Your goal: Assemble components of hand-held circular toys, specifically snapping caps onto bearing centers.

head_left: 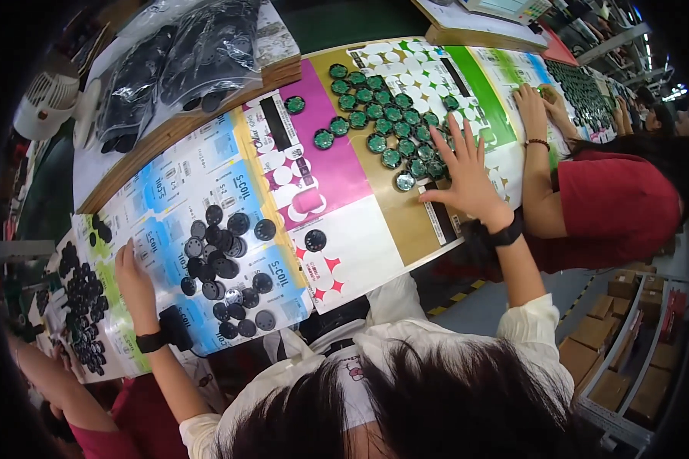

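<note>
My right hand (pixel 467 174) is spread open, its fingertips at the near right edge of a cluster of round black pieces with green circuit-board faces (pixel 386 115). One piece with a silvery face (pixel 404 180) lies just left of its thumb. My left hand (pixel 134 284) rests on the printed sheets at the left, fingers stretched out, and nothing shows in it. To its right lies a loose group of black round caps with small holes (pixel 220 266). A lone black cap (pixel 315 240) sits between the two groups. Bands circle both wrists.
Clear bags of black parts (pixel 207 53) lie on a wooden-edged shelf (pixel 199 126) beside a white fan (pixel 47 103). More black caps (pixel 84 306) spread at far left. Co-workers in red sleeves (pixel 616 191) sit on both sides. Cardboard boxes (pixel 593 333) fill racks behind.
</note>
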`<state>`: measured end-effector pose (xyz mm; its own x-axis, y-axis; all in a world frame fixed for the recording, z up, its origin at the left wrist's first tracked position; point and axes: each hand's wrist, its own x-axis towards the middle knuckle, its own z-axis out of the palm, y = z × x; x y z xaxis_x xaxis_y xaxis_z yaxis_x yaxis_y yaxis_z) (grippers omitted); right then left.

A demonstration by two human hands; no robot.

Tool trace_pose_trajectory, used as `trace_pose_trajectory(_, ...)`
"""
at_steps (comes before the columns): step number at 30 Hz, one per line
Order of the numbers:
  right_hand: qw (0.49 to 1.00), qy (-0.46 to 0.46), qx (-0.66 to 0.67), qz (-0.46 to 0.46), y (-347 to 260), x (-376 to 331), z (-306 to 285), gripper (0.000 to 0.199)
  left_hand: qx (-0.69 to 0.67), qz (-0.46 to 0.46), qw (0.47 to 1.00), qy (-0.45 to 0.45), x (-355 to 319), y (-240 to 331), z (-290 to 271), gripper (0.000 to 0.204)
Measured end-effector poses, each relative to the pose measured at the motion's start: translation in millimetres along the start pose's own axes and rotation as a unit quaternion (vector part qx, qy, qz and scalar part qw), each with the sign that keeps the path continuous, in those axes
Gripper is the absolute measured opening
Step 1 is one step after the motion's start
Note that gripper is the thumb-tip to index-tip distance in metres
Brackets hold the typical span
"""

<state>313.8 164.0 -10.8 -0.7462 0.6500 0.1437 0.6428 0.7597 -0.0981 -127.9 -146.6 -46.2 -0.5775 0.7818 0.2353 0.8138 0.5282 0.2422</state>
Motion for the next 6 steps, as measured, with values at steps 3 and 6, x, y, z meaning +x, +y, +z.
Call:
trace_pose_trajectory(3,0.997,-0.075,0.012,-0.004,17.5,6.8,10.3,0.092,0.07,-0.033,0.997,-0.022,-5.8,-28.9,18.6,0.04)
trace_pose_trajectory(6,0.991,-0.13,-0.032,-0.017,13.2,11.6,19.1,0.092,0.014,-0.028,0.998,-0.053,-8.2,-42.1,20.9,0.047)
